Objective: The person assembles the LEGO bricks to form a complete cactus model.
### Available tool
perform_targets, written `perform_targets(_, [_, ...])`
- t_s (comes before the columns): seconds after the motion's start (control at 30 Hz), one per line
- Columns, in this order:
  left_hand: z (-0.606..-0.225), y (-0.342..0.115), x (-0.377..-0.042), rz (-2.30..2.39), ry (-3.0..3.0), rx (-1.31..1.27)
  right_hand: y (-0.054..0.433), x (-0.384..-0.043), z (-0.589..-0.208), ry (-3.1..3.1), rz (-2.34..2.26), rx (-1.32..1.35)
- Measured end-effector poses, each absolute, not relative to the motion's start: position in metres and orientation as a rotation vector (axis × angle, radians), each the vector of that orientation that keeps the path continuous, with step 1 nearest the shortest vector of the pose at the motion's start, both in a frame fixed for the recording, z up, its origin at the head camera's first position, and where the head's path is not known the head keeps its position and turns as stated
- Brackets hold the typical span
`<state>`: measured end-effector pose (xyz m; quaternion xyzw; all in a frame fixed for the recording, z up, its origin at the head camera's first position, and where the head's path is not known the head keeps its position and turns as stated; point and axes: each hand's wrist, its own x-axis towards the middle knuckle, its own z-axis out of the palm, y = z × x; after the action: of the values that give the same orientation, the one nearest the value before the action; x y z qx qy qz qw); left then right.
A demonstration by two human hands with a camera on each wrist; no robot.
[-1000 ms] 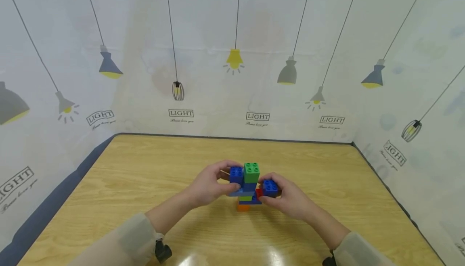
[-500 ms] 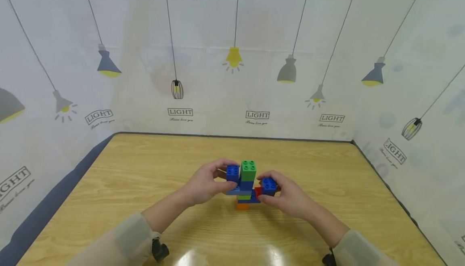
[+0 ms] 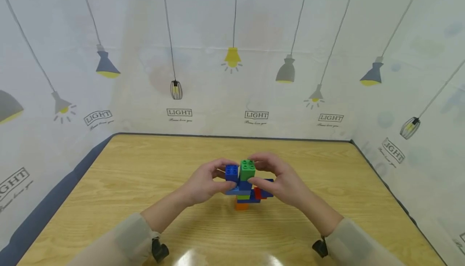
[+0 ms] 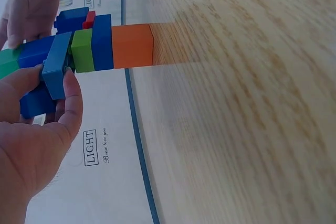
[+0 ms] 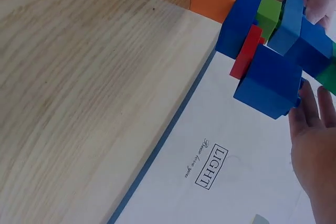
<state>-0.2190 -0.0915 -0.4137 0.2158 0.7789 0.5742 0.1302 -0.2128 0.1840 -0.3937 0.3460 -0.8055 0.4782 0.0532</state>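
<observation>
A tower of toy building bricks stands on the table, with an orange brick (image 4: pixel 132 45) at its foot. Above that are a dark blue brick (image 4: pixel 103 43), a lime green brick (image 4: pixel 82 51) and a light blue brick (image 4: pixel 56 72). My left hand (image 3: pixel 202 184) grips the blue brick (image 3: pixel 231 172) on the tower's upper left, one fingertip under the light blue brick. At the top, my right hand (image 3: pixel 288 183) holds the green brick (image 3: pixel 247 170) between thumb and fingers. Below the right hand, a blue brick (image 5: pixel 270 80) sits on a thin red brick (image 5: pixel 247 53) on the side arm.
The wooden table (image 3: pixel 163 153) has a dark edge strip along its back and sides. White walls (image 3: pixel 203 28) printed with hanging lamps enclose it. A dark wrist camera (image 3: pixel 160 250) is strapped at the left cuff, another wrist camera (image 3: pixel 320 248) at the right.
My right hand has let go of the blue brick on the red one and moved up and left to the green brick. My left hand keeps its grip; the tower has shifted slightly left in view.
</observation>
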Motion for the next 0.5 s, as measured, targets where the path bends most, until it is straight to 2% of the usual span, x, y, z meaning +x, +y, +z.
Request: perform_targets(0.5, [-0.4168,-0.0941,-0.2193,1.664,2.273,0.661,0.1785,-0.2143,-0.3949,-2.393,1.641,1.159])
